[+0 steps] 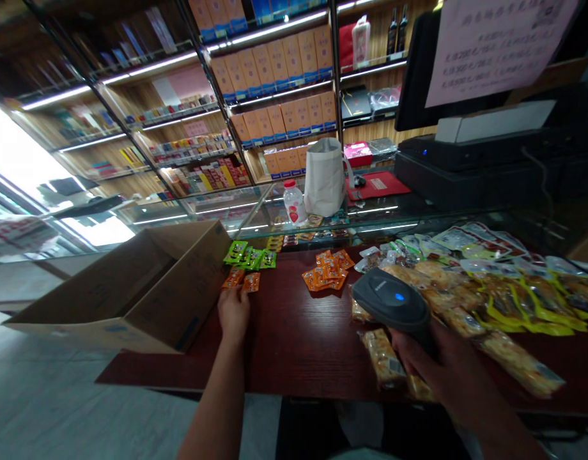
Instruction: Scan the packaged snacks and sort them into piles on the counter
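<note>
My right hand (442, 364) is wrapped round the handle of a dark grey barcode scanner (392, 300), which shows a blue light on top. The scanner's head points left over wrapped pastries (383, 358). At the left, my left hand (234, 313) has its fingers drawn together on small orange snack packets (234, 278), close to the cardboard box. Its fingertips are partly hidden. Green snack packets (248, 255) lie just beyond that hand. Between my hands sits a separate pile of orange packets (327, 271).
An open cardboard box (198, 287) stands on the table's left. Yellow-edged food packs (528, 300) cover the right side. Behind, a glass counter (270, 207) bears a bottle (294, 204), a white bag (325, 179) and a monitor (416, 76). Stocked shelves rise beyond.
</note>
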The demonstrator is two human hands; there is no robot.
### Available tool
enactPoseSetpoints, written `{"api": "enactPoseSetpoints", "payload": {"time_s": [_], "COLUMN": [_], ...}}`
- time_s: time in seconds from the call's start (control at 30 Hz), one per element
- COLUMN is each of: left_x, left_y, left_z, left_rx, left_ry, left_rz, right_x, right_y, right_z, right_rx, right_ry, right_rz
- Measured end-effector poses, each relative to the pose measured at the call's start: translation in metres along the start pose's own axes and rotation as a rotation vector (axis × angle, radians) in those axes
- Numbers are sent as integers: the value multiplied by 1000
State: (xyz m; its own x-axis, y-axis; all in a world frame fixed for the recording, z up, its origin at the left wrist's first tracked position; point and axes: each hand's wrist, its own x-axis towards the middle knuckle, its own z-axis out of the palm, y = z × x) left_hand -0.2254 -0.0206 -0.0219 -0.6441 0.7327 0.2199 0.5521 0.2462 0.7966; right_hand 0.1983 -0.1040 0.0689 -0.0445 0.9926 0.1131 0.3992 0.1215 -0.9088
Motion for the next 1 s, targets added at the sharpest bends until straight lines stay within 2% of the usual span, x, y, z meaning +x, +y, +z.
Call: {"api": "enactPoseSetpoints", "payload": {"time_s": [0.1, 0.17, 0.27, 0.43, 0.57, 0.67, 0.77, 0.83, 1.0], "left_x": [-12, -14, -10, -1, -6, -18, -32, -40, -54], "left_y": [5, 7, 6, 5, 16, 32, 53, 68, 111], "left_z": [14, 21, 24, 16, 19, 38, 66, 84, 115], "left_rx": [384, 521, 553, 566, 528, 458, 385, 361, 451], "left_ry": [-117, -187, -194, -196, -195, -259, -342, -351, -308], "left_rz": [325, 407, 393, 386, 408, 449, 488, 491, 320], "right_x": [0, 0, -1, -2, -1, 2, 3, 3, 1], "right_y": [0, -1, -2, -2, 0, 2, 3, 3, 1], "right_z": [-1, -2, -3, -4, -4, -4, -5, -5, -7], "right_rx": [-17, -13, -8, -24, -16, 2, 26, 48, 81], "right_ry": [-8, -7, -1, -2, 10, 19, 35, 45, 65], "right_rz": [-9, -9, -5, 12, 3, 1, 22, 35, 25]}}
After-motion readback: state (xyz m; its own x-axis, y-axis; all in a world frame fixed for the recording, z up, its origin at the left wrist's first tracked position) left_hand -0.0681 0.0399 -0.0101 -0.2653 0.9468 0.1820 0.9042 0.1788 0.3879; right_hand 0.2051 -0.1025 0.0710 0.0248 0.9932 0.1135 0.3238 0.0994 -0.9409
